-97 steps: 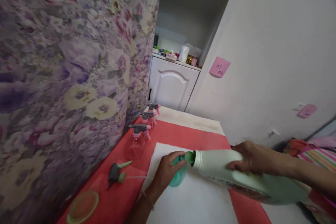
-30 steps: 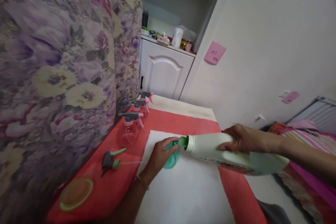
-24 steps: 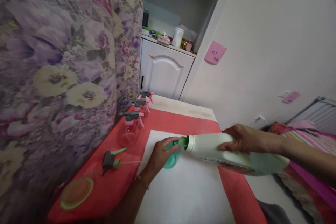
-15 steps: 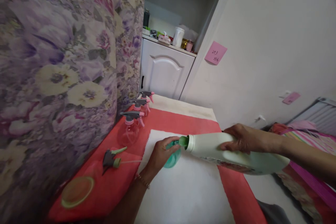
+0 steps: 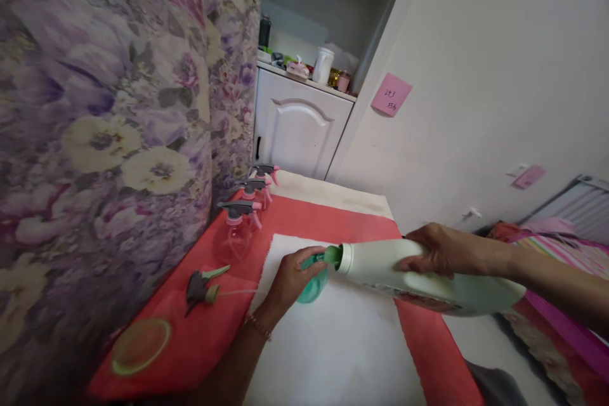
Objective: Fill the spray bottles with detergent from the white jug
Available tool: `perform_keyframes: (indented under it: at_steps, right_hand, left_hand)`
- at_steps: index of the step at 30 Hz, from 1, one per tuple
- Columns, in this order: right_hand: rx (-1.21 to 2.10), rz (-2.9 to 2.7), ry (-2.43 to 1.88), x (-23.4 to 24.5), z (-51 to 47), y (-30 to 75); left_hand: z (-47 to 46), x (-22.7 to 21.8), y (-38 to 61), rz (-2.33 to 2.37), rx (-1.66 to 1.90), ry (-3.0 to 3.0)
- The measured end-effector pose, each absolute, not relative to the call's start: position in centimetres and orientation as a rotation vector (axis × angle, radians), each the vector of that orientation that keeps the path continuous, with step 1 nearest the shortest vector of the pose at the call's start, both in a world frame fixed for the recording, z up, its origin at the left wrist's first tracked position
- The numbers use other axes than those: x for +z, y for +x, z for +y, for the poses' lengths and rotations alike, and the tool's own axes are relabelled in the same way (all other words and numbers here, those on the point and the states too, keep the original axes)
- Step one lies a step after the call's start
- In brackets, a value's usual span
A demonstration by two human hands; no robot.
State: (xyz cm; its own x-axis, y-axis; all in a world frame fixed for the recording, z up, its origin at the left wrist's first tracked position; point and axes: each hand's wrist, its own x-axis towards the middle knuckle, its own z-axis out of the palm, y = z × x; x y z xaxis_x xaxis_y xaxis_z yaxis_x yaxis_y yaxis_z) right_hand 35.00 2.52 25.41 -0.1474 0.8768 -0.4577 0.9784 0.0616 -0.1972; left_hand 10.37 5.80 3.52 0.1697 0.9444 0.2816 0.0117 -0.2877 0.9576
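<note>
My right hand [image 5: 438,252] is closed round a large pale green jug [image 5: 380,263], tipped on its side with its mouth to the left. A green spout at that mouth meets the neck of a clear teal spray bottle [image 5: 313,287]. My left hand [image 5: 294,276] grips the teal bottle by its neck, on a white cloth [image 5: 328,349]. To the left lies a loose grey and green trigger sprayer [image 5: 203,288] with its thin tube pointing right. Whether liquid is flowing cannot be made out.
Pink spray bottles with grey and pink triggers [image 5: 236,225] line the left side of the red tabletop [image 5: 304,216]. A yellow-rimmed round object [image 5: 141,346] sits near the front left. A floral curtain [image 5: 104,139] hangs at left; a white cabinet [image 5: 299,120] stands behind.
Almost nothing differs. Both hands, the jug and the teal bottle keep their places, with only a very slight shift of the bottle.
</note>
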Motion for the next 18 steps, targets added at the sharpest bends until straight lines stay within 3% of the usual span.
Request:
perform_keyframes:
  at_steps: [18]
  right_hand:
    - [-0.703, 2.128, 1.884, 25.40, 2.48, 34.91]
  left_hand:
    - [5.82, 3.61, 10.27, 0.958, 1.240, 1.524]
